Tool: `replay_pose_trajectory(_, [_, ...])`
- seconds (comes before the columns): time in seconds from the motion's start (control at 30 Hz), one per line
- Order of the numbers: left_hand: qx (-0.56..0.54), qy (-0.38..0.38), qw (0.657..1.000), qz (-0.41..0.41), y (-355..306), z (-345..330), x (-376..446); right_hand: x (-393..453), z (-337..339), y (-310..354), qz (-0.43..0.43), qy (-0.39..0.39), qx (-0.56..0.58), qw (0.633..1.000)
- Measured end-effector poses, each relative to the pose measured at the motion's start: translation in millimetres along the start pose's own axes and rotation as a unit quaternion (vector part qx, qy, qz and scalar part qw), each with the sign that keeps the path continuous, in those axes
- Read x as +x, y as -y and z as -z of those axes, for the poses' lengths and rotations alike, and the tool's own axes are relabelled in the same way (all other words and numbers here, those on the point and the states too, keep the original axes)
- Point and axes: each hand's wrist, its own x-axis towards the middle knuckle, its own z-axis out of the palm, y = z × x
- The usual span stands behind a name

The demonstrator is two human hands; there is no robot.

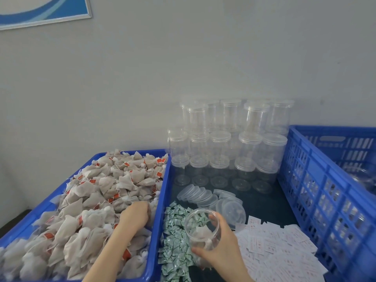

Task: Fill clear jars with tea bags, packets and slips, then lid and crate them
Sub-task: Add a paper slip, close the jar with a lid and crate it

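in the tea bags, left hand digs curled; right hand grips jar.

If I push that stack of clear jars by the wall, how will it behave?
The stacked jars look empty and thin-walled, so probably light and quick to slide. Piled three high, they would likely topple rather than move together. Being round, fallen ones may roll toward the lids.

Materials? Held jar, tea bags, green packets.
Jar: clear, glossy, likely rigid plastic; contents show through.
Tea bags: matte, off-white, looks like woven or nonwoven mesh, soft creases.
Green packets: printed film or paper, crinkled; unclear which.
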Motion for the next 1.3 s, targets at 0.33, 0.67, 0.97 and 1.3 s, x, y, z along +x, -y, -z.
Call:
replay_pose_trajectory(0.33, [-0.306,-0.333,0.890,-0.057,-23,42,-26,3,-1,-2,-0.012,0.001,0.012,1.000])
replay_pose_trajectory(0.67, [-0.221,-0.078,0.924,-0.304,-112,39,-64,8,10,2,0.005,-0.023,0.006,1.000])
replay_pose_trajectory(0.97, [-0.079,-0.073,0.925,-0.364,-156,11,-54,-3,52,-10,-0.066,-0.072,0.003,0.995])
replay_pose_trajectory(1.3, [-0.145,0.011,0.964,-0.221,-189,-64,-25,-11,117,-22,-0.052,-0.173,-0.022,0.983])
